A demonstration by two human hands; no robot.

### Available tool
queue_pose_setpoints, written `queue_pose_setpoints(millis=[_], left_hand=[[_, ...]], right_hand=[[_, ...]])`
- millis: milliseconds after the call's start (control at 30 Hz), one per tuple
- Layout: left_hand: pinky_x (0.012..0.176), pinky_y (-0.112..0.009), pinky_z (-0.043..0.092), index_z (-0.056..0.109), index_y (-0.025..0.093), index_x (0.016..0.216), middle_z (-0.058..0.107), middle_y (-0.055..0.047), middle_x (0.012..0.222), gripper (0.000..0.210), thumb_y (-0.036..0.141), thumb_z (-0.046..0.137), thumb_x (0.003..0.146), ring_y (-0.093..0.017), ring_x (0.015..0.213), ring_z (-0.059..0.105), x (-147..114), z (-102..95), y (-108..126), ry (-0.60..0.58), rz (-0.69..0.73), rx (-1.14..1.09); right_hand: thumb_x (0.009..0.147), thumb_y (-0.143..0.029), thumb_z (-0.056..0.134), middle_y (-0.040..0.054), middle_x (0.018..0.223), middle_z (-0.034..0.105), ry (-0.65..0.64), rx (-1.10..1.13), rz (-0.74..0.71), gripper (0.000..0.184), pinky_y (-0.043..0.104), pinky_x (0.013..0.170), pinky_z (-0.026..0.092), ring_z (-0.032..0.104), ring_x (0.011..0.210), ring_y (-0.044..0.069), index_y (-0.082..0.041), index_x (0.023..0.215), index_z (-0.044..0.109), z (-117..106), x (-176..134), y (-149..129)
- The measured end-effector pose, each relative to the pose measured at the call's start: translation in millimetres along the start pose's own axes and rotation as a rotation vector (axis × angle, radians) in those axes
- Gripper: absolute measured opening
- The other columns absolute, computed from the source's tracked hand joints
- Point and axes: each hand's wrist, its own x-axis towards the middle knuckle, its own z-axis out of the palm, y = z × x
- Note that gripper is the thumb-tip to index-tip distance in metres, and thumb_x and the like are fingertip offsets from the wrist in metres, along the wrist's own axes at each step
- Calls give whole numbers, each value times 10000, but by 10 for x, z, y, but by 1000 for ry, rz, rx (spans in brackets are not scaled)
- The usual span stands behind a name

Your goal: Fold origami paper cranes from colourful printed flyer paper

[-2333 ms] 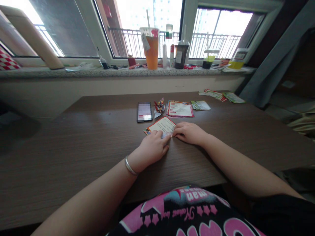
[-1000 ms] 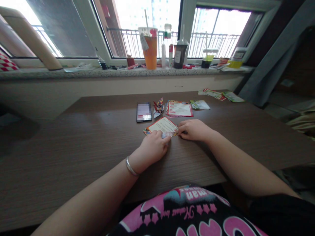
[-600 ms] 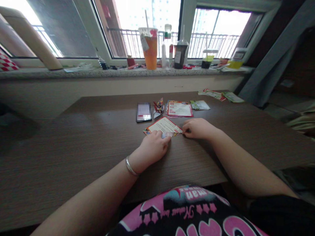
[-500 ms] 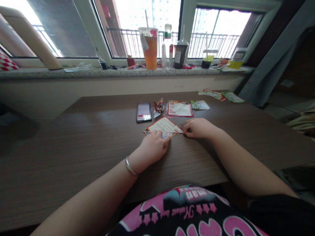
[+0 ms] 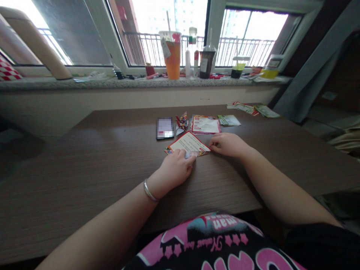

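Note:
A printed sheet of paper point(image 5: 189, 143) with a red border lies on the table, folded along its near edge, where a strip of colourful print shows. My left hand point(image 5: 177, 167), with a silver bangle at the wrist, presses on that near fold with its fingers curled and its thumb toward the right. At the sheet's right corner is my right hand point(image 5: 226, 144), its fingers drawn together in a pinch on the corner. The fingertips of my right hand are partly hidden. Just beyond the sheet stands a small folded paper figure point(image 5: 182, 122) in several colours.
A phone point(image 5: 165, 128) lies left of the figure. Behind the sheet are a stack of printed sheets point(image 5: 206, 125) and some green-and-white papers point(image 5: 230, 120). More papers point(image 5: 246, 108) lie at the back right. Drink cups point(image 5: 172, 56) and bottles line the windowsill point(image 5: 98, 85).
My right hand has shifted slightly away from me at the corner. The sheet's far tip has moved a little farther back and right. My left hand stays nearly in place.

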Motion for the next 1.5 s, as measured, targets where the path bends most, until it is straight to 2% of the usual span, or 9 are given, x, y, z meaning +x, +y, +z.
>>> queue_pose_setpoints(millis=[100,267,333,500,700,900,1033,1300,1500], left_hand=[[831,-422,473,577,216,1281,613,-156,1073,382,303,444,933,-290,974,573,0,-20,-3,-1,-6,-13],[845,-428,471,579,210,1273,612,-160,1075,378,313,446,934,-295,980,573,-20,-23,-14,11,-1,-21],[855,-432,467,571,214,1282,608,-157,1081,384,315,463,927,-296,987,569,-25,-7,-20,31,1,-17],[912,-418,454,574,198,1262,591,-144,1118,365,305,463,931,-275,1033,548,6,41,-40,64,36,-72],[943,-423,447,553,202,1284,582,-131,1124,372,296,392,962,-262,1038,529,73,80,-65,90,96,-96],[924,-433,456,564,210,1269,583,-131,1121,367,305,431,940,-275,1040,535,116,97,-36,84,82,-79],[905,-442,462,569,213,1259,588,-130,1115,361,311,430,941,-289,1047,542,120,53,-50,59,83,-66],[961,-409,447,538,266,1294,576,-94,1171,370,358,476,941,-258,1109,534,34,-70,-247,2,146,-157],[957,-410,454,563,253,1265,587,-97,1160,346,352,469,947,-261,1117,536,19,-88,-254,-23,128,-150]], right_hand=[[895,-285,515,62,966,724,88,32,-33,239,262,774,442,643,888,183,-205,926,738,32,28,-60],[869,-177,538,60,970,733,24,193,-294,236,277,856,467,654,902,177,-191,976,748,176,70,-133],[864,-166,546,72,997,727,39,208,-324,233,294,880,469,651,928,185,-189,960,757,223,80,-157],[871,-178,544,84,969,723,43,146,-317,223,310,864,469,651,900,195,-181,921,761,224,73,-209],[875,-182,523,102,951,715,-11,32,-281,230,308,837,449,646,888,203,-156,888,751,147,54,-311],[887,-201,500,108,949,708,-48,-16,-233,248,298,819,439,647,885,207,-146,888,742,96,48,-398],[886,-203,492,108,958,708,-63,-21,-222,258,296,812,440,649,887,209,-150,890,744,73,46,-408],[872,-199,505,94,1007,710,-46,21,-233,249,293,814,446,648,903,201,-166,897,750,89,43,-358],[874,-204,502,82,1038,711,-41,15,-228,258,291,814,449,649,929,201,-178,913,755,71,26,-388]])
